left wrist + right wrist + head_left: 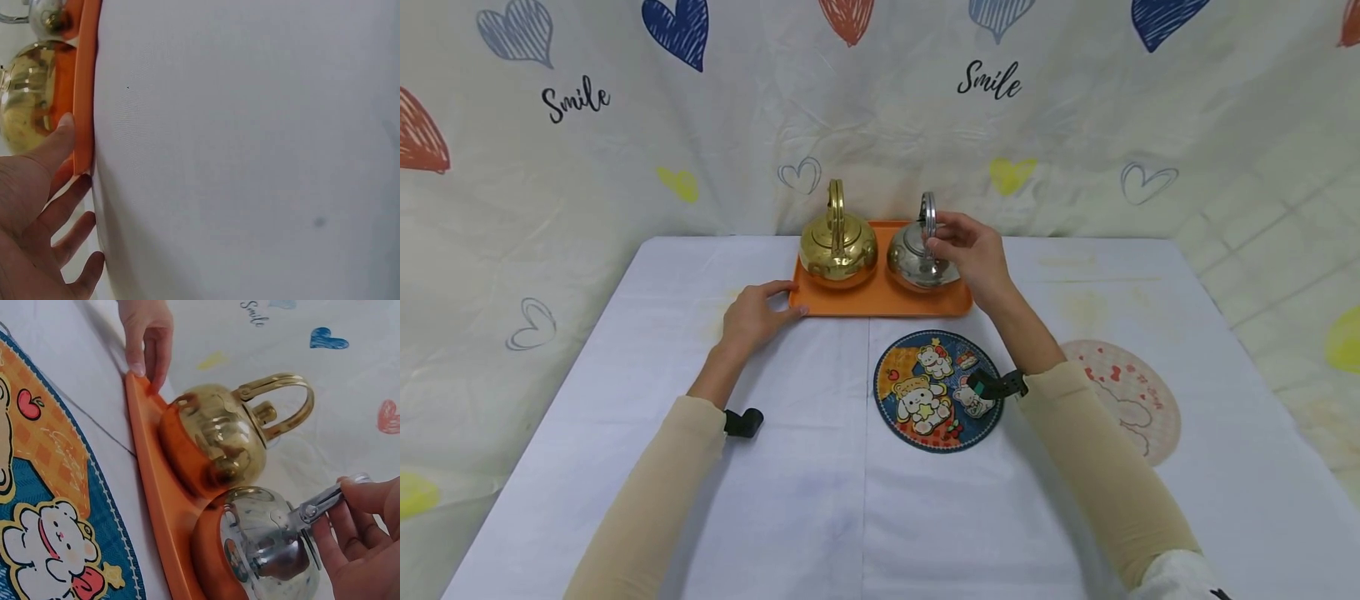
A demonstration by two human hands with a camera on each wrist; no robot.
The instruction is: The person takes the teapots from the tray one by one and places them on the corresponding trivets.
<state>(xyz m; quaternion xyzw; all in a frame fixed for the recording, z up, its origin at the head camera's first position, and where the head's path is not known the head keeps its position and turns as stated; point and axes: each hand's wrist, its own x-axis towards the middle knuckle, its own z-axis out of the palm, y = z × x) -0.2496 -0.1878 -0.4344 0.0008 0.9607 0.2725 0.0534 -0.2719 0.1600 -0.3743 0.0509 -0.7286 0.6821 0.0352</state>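
Observation:
A shiny silver kettle point(917, 262) and a gold kettle point(838, 250) stand side by side on an orange tray point(880, 304) at the back of the table. My right hand point(976, 254) grips the silver kettle's upright handle point(325, 506) between thumb and curled fingers. At the tray's left end, my left hand point(752, 317) holds the front left corner, the thumb point(62, 134) on the rim and the other fingers spread about the side. The silver kettle's base is close against the tray, and whether it touches cannot be made out.
A round blue and orange mat point(917, 442) with cartoon animals lies in front of the tray. Farther right is a pale pink round mat point(1161, 417), partly under my right sleeve. A white cloth point(790, 500) covers the table, and a heart-patterned curtain point(722, 125) hangs behind.

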